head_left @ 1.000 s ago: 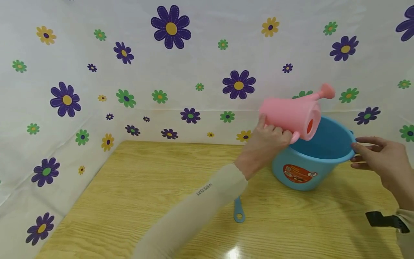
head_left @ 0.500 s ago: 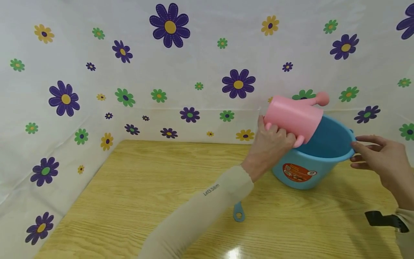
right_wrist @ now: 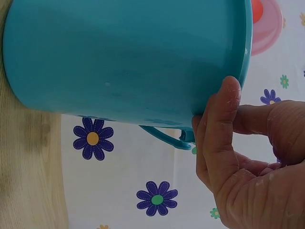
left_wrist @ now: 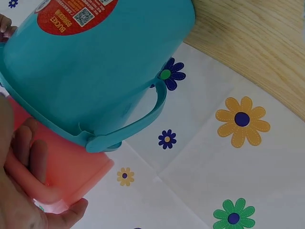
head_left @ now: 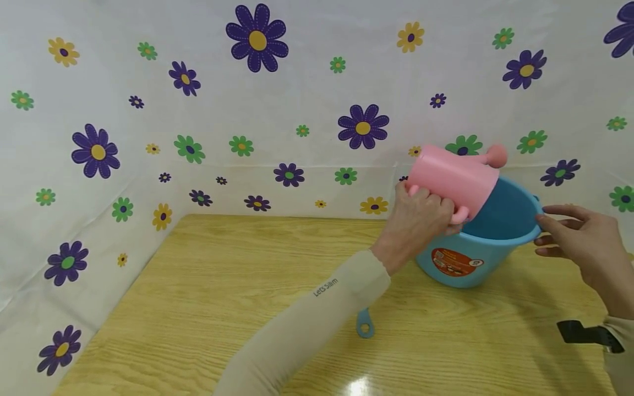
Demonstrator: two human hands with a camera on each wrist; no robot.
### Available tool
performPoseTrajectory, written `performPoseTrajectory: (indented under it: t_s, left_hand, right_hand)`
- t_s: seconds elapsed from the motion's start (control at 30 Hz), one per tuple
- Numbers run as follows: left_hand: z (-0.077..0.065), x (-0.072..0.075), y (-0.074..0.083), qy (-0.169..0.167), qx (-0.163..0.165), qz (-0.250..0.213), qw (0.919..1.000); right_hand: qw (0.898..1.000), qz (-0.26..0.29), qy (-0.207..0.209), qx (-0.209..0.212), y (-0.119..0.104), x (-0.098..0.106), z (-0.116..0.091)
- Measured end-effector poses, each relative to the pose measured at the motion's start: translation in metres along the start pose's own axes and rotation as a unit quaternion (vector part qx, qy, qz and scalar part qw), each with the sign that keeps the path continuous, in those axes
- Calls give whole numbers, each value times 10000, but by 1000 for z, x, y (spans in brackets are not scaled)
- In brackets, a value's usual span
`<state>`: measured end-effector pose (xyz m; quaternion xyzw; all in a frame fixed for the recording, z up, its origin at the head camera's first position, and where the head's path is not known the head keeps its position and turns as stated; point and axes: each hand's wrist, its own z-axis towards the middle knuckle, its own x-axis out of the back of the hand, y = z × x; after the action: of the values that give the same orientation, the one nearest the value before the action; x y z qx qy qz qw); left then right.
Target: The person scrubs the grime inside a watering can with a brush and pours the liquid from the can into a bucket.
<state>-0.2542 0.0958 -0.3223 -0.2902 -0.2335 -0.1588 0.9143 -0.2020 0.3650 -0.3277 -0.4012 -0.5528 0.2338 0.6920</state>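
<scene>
My left hand grips the handle of a pink watering can, its fingers curled round it in the left wrist view too. The can is tipped over the rim of a blue bucket, its top end facing down into it and its round spout head pointing right. At the bucket's right rim, my right hand pinches the edge between thumb and fingers. The bucket bears a red label and stands on the table. What lies inside the bucket is hidden.
A light blue handle with a hole lies on the wooden table, the rest hidden under my left sleeve. A white flowered sheet hangs behind and to the left. A black strap sits on my right wrist.
The watering can has tilted further, its opening turning down into the bucket, and has shifted slightly right. My left arm followed it; my right hand stayed on the rim.
</scene>
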Motion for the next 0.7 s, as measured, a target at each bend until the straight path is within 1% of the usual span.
performPoseTrajectory:
  t_s: [0.07,0.2,0.33,0.4,0.57,0.7]
  left_hand:
    - [0,0,0,87,-18,-55,9999]
    - [-1,0,-1,77,-124,-158,9998]
    - [-1,0,-1,258,-90,-316,9991]
    - [-1,1,0,270,-83,-396,9988]
    - [1,4,1,103,-84,-587,9982]
    - [5,6,2,43,-92,-596,9982]
  right_hand:
    - [10000,8,-1,10,0,0,0]
    - [10000,28,-14,33,-3,0,-3]
    - [10000,67,-20,55,-5,-1,-5]
    - [10000,72,-12,48,-6,-1,-6]
    - [9999,90,-29,40,-6,-1,-5]
    - [9998,146,-71,72,-5,1,-4]
